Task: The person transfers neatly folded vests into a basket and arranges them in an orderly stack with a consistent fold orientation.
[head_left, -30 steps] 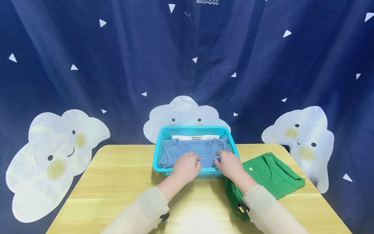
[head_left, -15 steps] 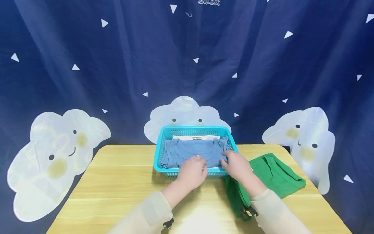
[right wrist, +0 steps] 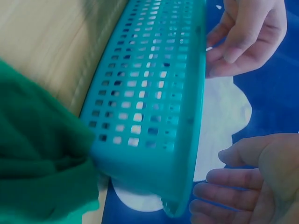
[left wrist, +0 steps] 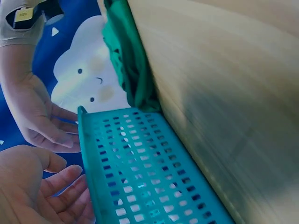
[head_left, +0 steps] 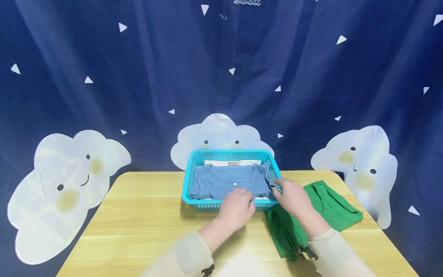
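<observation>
A blue folded T-shirt lies in the turquoise basket, its neckline toward the back and a small white label at its middle. Behind it in the basket shows a white folded garment with dark print. My left hand hovers over the front rim, fingers relaxed and holding nothing, as the left wrist view shows. Near the basket's right front corner is my right hand, its fingers loosely bent at the shirt's right edge; whether they touch it I cannot tell.
A green folded garment lies on the wooden table, right of the basket and partly under my right forearm. Behind the table hangs a dark blue curtain with white clouds.
Both hands have slid to the right along the front of the basket. My left hand has come off the blue T-shirt's middle, and its label now shows. The basket stays put.
</observation>
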{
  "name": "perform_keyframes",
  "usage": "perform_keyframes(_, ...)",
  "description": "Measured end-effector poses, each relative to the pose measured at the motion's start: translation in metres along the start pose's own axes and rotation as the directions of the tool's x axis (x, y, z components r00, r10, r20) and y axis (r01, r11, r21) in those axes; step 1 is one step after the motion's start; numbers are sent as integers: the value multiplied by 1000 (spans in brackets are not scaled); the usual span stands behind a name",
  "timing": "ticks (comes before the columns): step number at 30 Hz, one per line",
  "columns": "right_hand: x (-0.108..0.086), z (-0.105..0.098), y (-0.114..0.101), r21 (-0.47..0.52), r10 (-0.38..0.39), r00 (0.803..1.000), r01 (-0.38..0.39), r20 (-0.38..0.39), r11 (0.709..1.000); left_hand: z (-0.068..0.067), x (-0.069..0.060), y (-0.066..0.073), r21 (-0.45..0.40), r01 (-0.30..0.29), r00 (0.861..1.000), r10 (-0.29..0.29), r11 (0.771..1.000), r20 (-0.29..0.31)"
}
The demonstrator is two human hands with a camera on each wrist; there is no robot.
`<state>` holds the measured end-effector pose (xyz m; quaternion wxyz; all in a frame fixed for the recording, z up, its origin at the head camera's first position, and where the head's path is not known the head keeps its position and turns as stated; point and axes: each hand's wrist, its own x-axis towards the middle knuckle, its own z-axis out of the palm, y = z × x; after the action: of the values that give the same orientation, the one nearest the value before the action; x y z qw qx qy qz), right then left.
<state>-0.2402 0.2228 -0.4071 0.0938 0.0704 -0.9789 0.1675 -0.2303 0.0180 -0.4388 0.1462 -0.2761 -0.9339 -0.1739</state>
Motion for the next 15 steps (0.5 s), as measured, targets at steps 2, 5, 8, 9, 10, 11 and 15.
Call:
perform_keyframes(2, -2, -2, 4, 2, 12, 1000, -12, 1, 1000, 1, 1, 4, -12, 2, 1000, -2, 1000, 0)
perform_keyframes(5, -4, -4, 11, 15, 29, 1000, -29, -2, 999, 3, 2, 9, -17, 1, 1000, -1, 1000, 6)
perform_keyframes(8, -6, -9, 15, 21, 41, 999, -40, -7, 999, 6, 3, 16, -7, -8, 1000, 8, 1000, 14)
perform_keyframes(9, -7, -10, 17, 21, 42, 999, -42, -11, 999, 8, 3, 18, -7, -11, 1000, 11, 1000, 16)
perform_keyframes(10, -7, -11, 19, 19, 42, 999, -42, -16, 999, 9, 3, 20, -9, -17, 1000, 17, 1000, 15)
perform_keyframes(11, -8, -13, 21, 20, 49, 999, -48, -18, 999, 10, 3, 23, -12, -23, 1000, 23, 1000, 14)
perform_keyframes(15, -8, -17, 31, 17, 63, 998, -63, -22, 998, 16, 2, 32, -14, -54, 999, 54, 998, 2)
